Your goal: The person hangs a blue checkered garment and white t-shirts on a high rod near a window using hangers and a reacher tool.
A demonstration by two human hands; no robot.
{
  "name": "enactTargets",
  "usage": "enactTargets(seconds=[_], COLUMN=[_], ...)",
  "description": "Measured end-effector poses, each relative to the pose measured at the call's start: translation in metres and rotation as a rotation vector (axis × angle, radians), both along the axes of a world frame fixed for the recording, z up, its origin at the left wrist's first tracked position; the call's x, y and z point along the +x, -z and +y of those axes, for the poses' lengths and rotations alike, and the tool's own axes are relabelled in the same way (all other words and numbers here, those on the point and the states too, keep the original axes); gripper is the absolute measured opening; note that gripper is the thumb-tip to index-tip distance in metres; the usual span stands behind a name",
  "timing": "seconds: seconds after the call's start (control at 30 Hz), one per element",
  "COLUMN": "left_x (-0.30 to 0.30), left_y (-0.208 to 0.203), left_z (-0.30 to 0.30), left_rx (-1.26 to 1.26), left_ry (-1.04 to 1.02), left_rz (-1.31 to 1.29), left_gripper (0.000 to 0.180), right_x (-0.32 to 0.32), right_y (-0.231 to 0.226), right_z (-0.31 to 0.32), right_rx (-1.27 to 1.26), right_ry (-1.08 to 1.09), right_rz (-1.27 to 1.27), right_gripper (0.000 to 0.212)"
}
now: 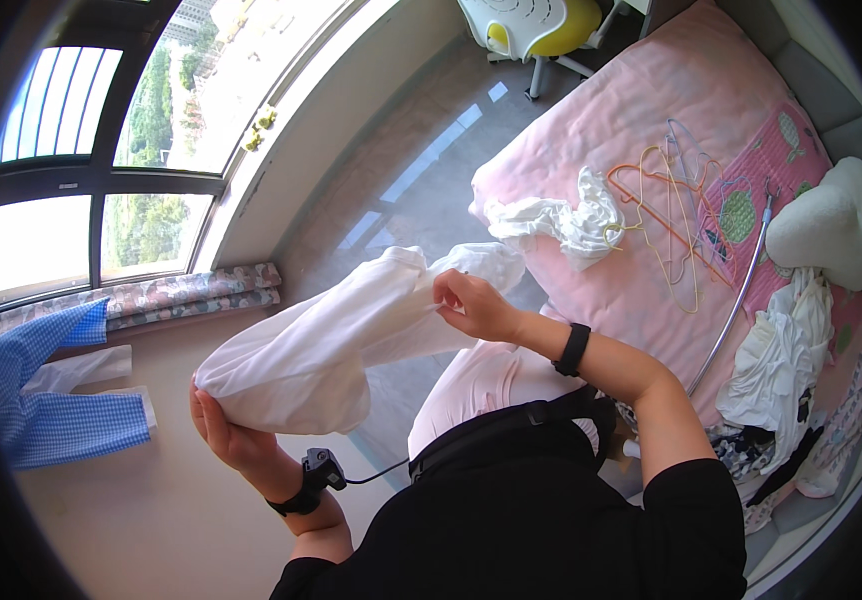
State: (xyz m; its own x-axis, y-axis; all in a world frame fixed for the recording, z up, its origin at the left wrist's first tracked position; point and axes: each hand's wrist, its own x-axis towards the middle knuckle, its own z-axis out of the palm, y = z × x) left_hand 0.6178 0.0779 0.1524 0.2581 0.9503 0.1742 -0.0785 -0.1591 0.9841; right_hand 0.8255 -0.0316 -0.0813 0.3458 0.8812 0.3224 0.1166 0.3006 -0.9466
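the white garment [296, 345] hangs in the air in front of the body, stretched between two hands, above the floor [401, 385] and to the left of the bed [581, 125]. the left hand [226, 432] is clamped on its near left end, fingers curled at the edge, thumb hidden under the cloth. the right hand [476, 306] has thumb and fingertips pinched together on the cloth farther right, and the part beyond droops toward the bed's edge; whether it touches there i cannot tell. to handle this well, i judge, keep the left grip firm as the anchor and let the right pinch take a seam or hem rather than loose middle cloth, so the fabric pulls flat without twisting. light, even tension should ease the creases; a hard tug could stretch thin fabric. lift the drooping end well off the floor, and keep it apart from the other white cloth [591, 225] and the hangers [666, 226] on the bed, where hooks could snag it.
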Motion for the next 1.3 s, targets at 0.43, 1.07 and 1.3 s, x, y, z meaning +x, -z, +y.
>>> enactTargets(seconds=[0.43,1.07,1.3], left_x=[0.001,-0.007,-0.014], left_y=[0.004,0.010,0.003], left_z=[-0.005,-0.001,-0.006], left_rx=[0.000,0.065,0.067], left_ry=[-0.002,-0.053,-0.129], left_rz=[0.019,0.013,0.030], left_gripper=[0.034,0.036,0.036], right_x=[-0.010,-0.005,0.000], right_y=[0.011,0.003,0.021], right_z=[-0.003,-0.004,0.004], right_rx=[-0.019,-0.050,-0.165], right_ry=[-0.003,0.024,0.206], right_rz=[-0.006,0.110,-0.036], right_gripper=[0.030,0.026,0.015])
